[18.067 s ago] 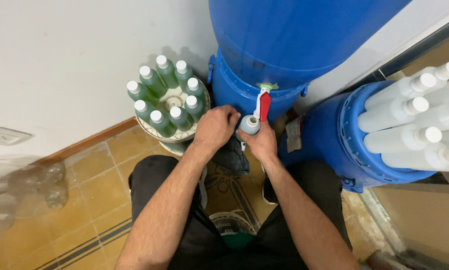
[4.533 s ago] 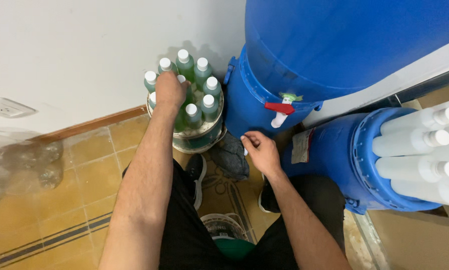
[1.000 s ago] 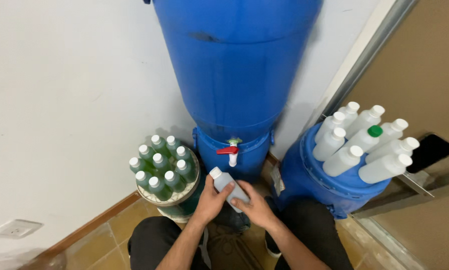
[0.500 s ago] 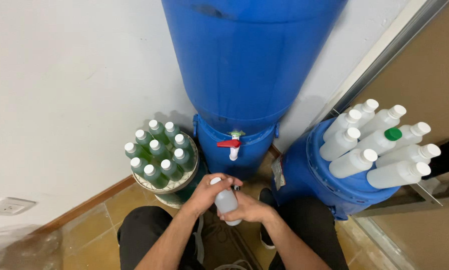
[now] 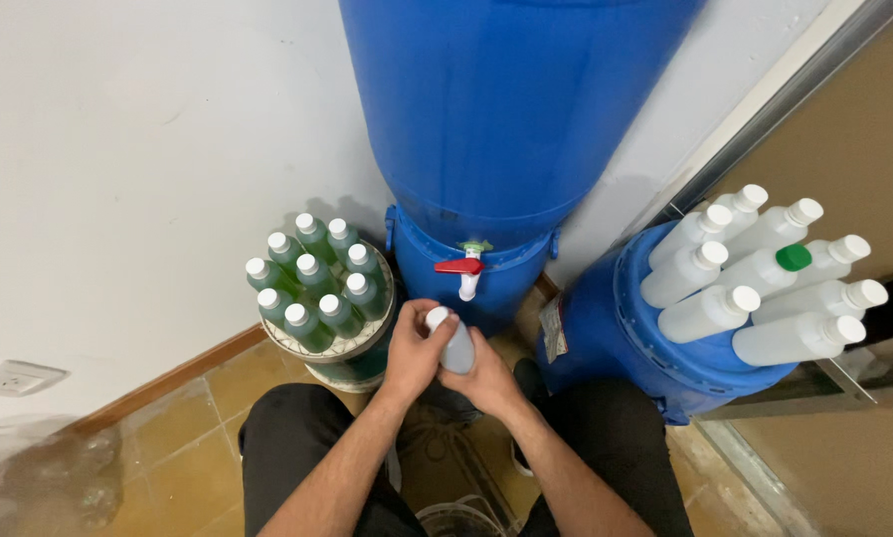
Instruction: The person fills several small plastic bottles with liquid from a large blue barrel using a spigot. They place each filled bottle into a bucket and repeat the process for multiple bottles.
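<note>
Bottle [image 5: 458, 350] with white cap [image 5: 437, 318], gripped below tap [image 5: 463, 270] of big barrel [image 5: 496, 119]; right hand [image 5: 488, 376] clamped around body, left hand [image 5: 414, 353] fingers closed on cap; uncapping step, probably; calls next for steady twist; counted: ten green bottles [image 5: 312, 288], eight white bottles [image 5: 755, 278].

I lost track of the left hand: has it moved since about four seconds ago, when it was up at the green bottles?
Yes. The left hand has come down off the green bottles and now grips the capped bottle below the red-handled tap.
</note>
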